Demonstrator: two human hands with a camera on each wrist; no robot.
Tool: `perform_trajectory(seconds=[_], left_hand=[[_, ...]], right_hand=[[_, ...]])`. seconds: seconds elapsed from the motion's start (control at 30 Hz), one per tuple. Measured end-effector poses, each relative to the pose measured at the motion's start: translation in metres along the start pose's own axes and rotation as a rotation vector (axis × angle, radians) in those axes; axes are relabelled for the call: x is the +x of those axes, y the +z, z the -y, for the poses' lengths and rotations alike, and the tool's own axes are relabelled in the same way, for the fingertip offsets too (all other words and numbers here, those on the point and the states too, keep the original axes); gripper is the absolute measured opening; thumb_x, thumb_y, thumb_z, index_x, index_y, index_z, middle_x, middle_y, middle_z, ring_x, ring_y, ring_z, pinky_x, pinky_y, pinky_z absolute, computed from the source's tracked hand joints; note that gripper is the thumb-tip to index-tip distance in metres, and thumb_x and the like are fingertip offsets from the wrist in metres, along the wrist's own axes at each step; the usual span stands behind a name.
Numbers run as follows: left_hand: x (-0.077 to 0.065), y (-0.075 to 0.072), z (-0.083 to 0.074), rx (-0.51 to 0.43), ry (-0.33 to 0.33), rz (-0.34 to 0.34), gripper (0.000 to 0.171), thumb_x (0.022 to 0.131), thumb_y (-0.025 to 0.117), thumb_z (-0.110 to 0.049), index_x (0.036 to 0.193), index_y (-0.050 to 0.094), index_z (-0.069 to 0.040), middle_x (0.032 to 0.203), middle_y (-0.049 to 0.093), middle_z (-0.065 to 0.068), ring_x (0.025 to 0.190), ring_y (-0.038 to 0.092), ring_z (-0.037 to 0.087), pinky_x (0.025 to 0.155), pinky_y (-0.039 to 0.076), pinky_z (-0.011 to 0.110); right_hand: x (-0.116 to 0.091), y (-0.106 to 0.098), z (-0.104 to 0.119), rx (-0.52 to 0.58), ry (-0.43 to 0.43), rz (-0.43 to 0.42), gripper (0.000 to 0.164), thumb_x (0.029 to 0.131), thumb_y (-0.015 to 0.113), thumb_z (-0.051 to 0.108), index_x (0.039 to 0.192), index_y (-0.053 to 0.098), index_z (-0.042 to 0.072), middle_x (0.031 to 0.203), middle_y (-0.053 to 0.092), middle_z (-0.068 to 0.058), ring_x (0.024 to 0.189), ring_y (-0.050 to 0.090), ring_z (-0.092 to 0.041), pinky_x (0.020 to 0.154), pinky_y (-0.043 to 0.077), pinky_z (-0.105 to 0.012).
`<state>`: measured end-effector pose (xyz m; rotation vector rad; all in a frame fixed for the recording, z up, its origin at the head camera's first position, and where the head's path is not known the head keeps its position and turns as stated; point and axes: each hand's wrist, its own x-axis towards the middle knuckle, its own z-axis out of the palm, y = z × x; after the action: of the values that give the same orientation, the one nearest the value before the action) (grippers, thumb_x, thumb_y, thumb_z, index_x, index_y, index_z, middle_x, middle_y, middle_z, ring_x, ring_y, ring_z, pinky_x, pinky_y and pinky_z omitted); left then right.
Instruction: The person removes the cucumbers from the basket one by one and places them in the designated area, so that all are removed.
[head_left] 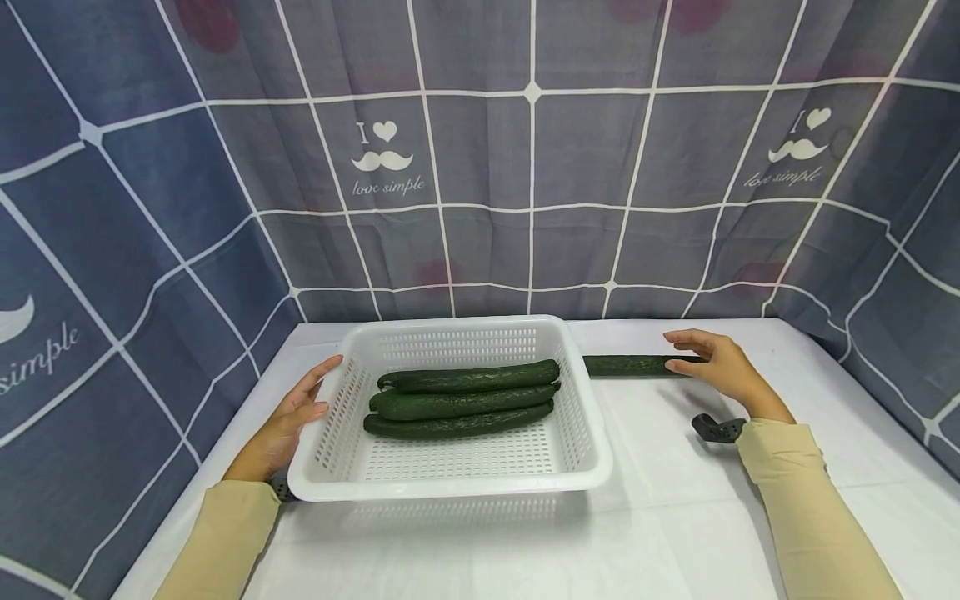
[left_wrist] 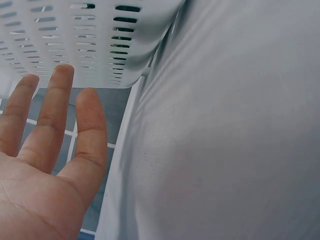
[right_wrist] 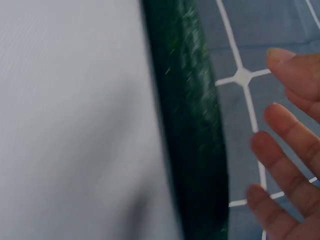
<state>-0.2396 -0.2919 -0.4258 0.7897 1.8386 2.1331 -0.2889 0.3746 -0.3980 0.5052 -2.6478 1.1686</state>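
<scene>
A white plastic basket (head_left: pixel 450 482) with slotted walls stands on the white table, with three dark green cucumbers (head_left: pixel 465 403) lying side by side in it. My left hand (head_left: pixel 288 421) is at the basket's left end, fingers straight and spread along its outer wall; in the left wrist view these fingers (left_wrist: pixel 47 117) lie close to the slots. Right of the basket, another cucumber (head_left: pixel 626 366) lies on the table, its left end against or behind the basket. Over its right end is my right hand (head_left: pixel 716 367), thumb and fingers apart; the right wrist view shows no grip on the cucumber (right_wrist: pixel 192 120).
White cloth (head_left: pixel 660 517) covers the table. A grey-blue checked curtain (head_left: pixel 480 167) with white lines hangs behind it and at both sides. A black wrist device (head_left: pixel 717 428) sits at the right sleeve, another partly hidden at the left.
</scene>
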Motion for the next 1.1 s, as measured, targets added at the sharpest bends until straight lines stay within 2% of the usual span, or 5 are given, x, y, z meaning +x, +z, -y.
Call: perform_trajectory(seconds=[0.07,0.27,0.63,0.87,1.1], left_hand=[[0.000,0.000,0.000,-0.002,0.008,0.003,0.062,0.108,0.055,-0.014,0.162,0.043,-0.041,0.155,0.049,-0.010,0.132,0.058,0.012,0.097,0.057,0.036],[0.001,0.002,-0.001,-0.010,0.015,0.005,0.061,0.108,0.055,-0.014,0.162,0.044,-0.041,0.156,0.049,-0.010,0.132,0.057,0.013,0.097,0.057,0.037],[0.001,0.002,-0.001,-0.032,0.023,0.013,0.061,0.108,0.055,-0.014,0.162,0.043,-0.040,0.157,0.048,-0.010,0.132,0.057,0.012,0.097,0.057,0.036],[0.000,0.003,-0.001,-0.042,0.032,0.018,0.061,0.108,0.054,-0.013,0.162,0.043,-0.039,0.158,0.047,-0.010,0.132,0.057,0.012,0.097,0.057,0.035],[0.001,0.005,-0.002,-0.032,0.030,0.012,0.061,0.108,0.054,-0.013,0.161,0.044,-0.041,0.157,0.047,-0.011,0.132,0.057,0.012,0.097,0.057,0.037]], right_hand=[[0.001,-0.001,0.004,0.074,-0.005,0.024,0.047,0.099,0.079,0.006,0.138,0.064,-0.012,0.136,0.070,-0.020,0.109,0.059,0.014,0.091,0.049,-0.010],[0.002,-0.003,0.014,0.238,0.037,0.128,0.045,0.100,0.077,0.006,0.141,0.063,-0.009,0.122,0.070,0.023,0.111,0.068,0.003,0.086,0.057,-0.019],[0.006,0.003,0.040,0.416,-0.002,0.265,0.037,0.103,0.068,-0.001,0.140,0.066,-0.005,0.126,0.075,0.013,0.117,0.072,-0.010,0.093,0.057,-0.024],[0.008,0.011,0.051,0.451,-0.037,0.302,0.036,0.101,0.069,-0.003,0.137,0.068,-0.003,0.127,0.076,0.010,0.116,0.073,-0.016,0.094,0.057,-0.025],[0.010,0.017,0.055,0.468,-0.059,0.348,0.036,0.101,0.067,-0.006,0.137,0.064,-0.011,0.128,0.076,0.009,0.116,0.073,-0.013,0.097,0.056,-0.025]])
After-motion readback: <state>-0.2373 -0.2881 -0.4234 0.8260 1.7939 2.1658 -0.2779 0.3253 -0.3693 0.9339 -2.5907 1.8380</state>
